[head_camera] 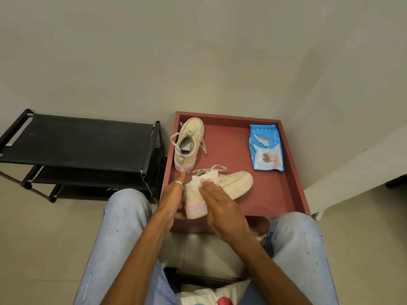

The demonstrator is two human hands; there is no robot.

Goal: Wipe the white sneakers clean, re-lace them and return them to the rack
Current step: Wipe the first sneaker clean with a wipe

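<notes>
Two cream-white sneakers lie on a red tray table [275,194]. One sneaker [188,144] stands upright at the back left, its laces loose. The other sneaker [233,183] lies on its side at the tray's front, toe pointing right. My left hand [172,194] steadies its heel end from the left, fingers extended, a ring on one finger. My right hand [220,208] presses a crumpled white wipe [207,178] against the sneaker's upper, near the opening.
A blue pack of wet wipes [265,148] lies at the tray's back right. A black three-tier shoe rack [77,139] stands to the left, against the wall. My knees in light jeans flank the tray's front edge. A white furniture edge is on the right.
</notes>
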